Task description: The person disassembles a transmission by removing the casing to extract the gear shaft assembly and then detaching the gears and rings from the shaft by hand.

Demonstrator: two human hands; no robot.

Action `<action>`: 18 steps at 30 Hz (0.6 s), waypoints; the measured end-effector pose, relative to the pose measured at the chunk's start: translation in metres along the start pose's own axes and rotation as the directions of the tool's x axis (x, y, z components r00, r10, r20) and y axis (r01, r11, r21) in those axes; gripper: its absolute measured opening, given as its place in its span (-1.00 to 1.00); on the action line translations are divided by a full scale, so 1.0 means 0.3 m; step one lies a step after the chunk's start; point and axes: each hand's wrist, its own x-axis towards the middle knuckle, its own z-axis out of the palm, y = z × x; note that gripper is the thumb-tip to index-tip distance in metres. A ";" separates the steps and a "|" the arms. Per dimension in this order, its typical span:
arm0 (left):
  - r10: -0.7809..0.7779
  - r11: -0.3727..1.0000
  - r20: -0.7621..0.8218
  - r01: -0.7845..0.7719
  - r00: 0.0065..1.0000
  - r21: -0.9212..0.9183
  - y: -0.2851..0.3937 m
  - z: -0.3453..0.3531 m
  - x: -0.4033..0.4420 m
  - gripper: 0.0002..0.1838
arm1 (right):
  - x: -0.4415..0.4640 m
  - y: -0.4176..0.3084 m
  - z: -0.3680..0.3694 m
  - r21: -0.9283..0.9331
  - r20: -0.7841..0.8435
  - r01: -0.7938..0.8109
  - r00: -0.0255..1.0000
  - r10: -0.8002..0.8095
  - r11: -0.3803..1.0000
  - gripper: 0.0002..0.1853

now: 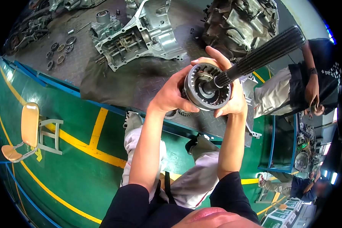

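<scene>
We grip toothed hub between left hand and right hand; splined shaft juts from its centre; open metal housing rests on surface beyond.

Readable text, brands, numbers: none that can be made out.
Yellow tag by the chair: any print on it is too small to read.
Dark shirt of the person standing at the right: a broken white pattern, its shapes not legible as words.
Green-and-white panels at lower right: pale marks, possibly lettering, but the warped edge of the view leaves them unreadable.
</scene>
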 end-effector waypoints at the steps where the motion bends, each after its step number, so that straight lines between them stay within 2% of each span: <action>1: -0.001 1.000 0.012 0.001 1.000 0.008 0.000 -0.002 0.000 0.25 | 0.000 0.002 -0.004 0.000 0.001 0.000 1.000 0.000 1.000 0.64; 4: 0.004 1.000 0.023 -0.005 1.000 0.029 -0.001 -0.008 -0.001 0.25 | 0.005 0.006 -0.006 -0.021 0.038 0.029 0.999 -0.028 0.999 0.64; 10: 0.022 0.997 -0.004 -0.021 1.000 0.071 -0.001 -0.011 -0.002 0.25 | 0.007 0.000 0.007 0.000 0.014 -0.009 1.000 0.009 1.000 0.65; 16: 0.016 1.000 0.020 -0.017 1.000 0.020 0.004 -0.005 0.000 0.21 | 0.011 -0.003 0.009 -0.004 -0.008 -0.029 1.000 0.029 1.000 0.65; 18: 0.006 1.000 0.031 -0.007 1.000 0.007 0.004 -0.006 0.001 0.19 | 0.005 0.004 -0.002 -0.026 0.031 -0.002 1.000 0.003 1.000 0.66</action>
